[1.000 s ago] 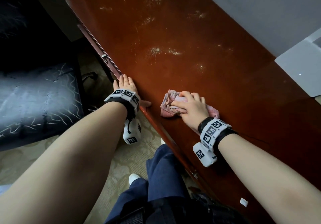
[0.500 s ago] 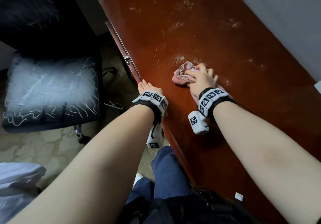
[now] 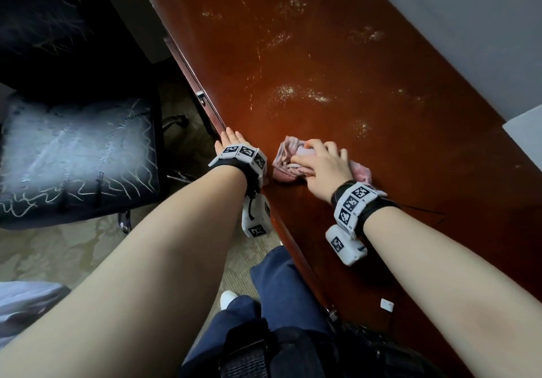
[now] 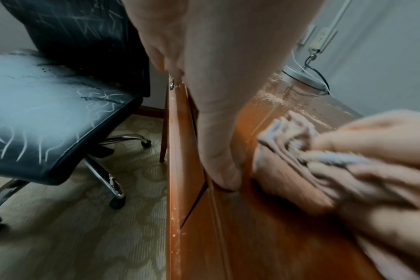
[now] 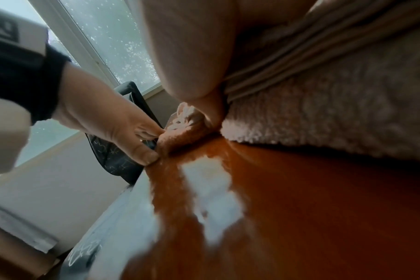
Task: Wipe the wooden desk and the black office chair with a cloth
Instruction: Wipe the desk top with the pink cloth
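Right hand (image 3: 318, 166) bunching pink cloth (image 3: 286, 162) on desk (image 3: 381, 149), left hand (image 3: 231, 143) seemingly flat, gripping desk edge just beside

No readable text or numbers; only black-and-white square marker codes on the wristbands (image 3: 242, 152), not legible as writing.

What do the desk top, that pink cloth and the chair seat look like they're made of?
Desk: reddish wood or veneer, probably glossy varnish; it mirrors light. Cloth: looped, fuzzy terry, like a towel. Chair: black, smooth, likely leather or imitation; its pale marks show fine cracks.
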Demonstrator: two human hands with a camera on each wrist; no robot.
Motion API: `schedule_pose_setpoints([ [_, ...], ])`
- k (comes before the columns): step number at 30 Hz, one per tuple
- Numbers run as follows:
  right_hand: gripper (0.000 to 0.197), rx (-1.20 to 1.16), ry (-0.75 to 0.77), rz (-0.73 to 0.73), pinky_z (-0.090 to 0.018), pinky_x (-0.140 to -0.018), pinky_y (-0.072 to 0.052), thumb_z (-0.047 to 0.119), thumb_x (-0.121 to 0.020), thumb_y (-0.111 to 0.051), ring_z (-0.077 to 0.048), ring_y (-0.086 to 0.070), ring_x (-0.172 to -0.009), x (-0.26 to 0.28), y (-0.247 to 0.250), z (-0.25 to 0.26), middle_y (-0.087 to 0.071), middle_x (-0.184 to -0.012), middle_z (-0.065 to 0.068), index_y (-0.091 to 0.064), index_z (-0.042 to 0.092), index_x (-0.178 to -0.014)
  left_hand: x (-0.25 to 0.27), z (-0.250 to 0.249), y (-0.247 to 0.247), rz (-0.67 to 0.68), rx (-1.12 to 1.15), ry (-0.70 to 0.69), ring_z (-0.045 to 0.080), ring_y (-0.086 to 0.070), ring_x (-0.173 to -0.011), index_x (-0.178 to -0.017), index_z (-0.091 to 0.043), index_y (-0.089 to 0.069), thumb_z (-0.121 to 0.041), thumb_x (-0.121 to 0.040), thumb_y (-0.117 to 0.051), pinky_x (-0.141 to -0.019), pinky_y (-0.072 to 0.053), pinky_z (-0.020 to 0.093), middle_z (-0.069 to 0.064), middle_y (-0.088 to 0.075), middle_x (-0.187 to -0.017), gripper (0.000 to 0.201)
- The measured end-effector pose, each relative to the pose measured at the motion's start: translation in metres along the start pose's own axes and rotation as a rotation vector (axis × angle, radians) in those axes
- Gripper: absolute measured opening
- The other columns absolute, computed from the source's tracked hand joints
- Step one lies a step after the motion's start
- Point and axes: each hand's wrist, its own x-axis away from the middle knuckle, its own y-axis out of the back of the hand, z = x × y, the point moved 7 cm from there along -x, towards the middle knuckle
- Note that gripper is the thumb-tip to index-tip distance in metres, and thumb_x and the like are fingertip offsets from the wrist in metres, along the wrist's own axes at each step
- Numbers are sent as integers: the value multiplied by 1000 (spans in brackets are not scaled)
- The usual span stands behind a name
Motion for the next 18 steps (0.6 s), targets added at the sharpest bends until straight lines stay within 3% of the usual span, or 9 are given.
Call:
schedule_pose_setpoints([
  [4, 46, -35, -72, -16, -38, -91, -26, 16, -82, -58, -24, -34, -116, 34, -1, -30, -39, -137, 7, -59, 43, -119, -7, -9, 2, -37, 111, -35, 33, -13, -143, -147, 0, -20, -29, -90, -60, -117, -11, 44, 18, -14, -155, 76],
  [8, 46, -47, -151, -23, -39, -94, -26, 14, -82, -59, -24, -34, -118, 60, -2, -52, -39, -137, 5, -59, 40, -120, 8, -46, -4, -61, 65, -182, 33, -18, -142, -147, -1, -21, -28, -90, -60, -115, -15, 43, 18, -18, -154, 73],
  [13, 46, -42, -156, -37, -40, -93, -28, 15, -80, -60, -25, -35, -116, 81, -7, -61, -41, -135, 4, -61, 39, -119, 18, -69, -29, 72, -49, -228, 29, -1, -146, -149, 1, 1, -48, -70, -78, -117, -5, 39, 17, 3, -158, 122],
  [18, 46, -70, -187, -44, -40, -94, -28, 14, -79, -59, -25, -35, -114, 64, -5, -70, -41, -133, 5, -61, 40, -117, 8, -91, -18, 84, -116, -326, 26, 7, -146, -150, -3, 5, -44, -67, -82, -118, -1, 37, 12, 11, -158, 127],
])
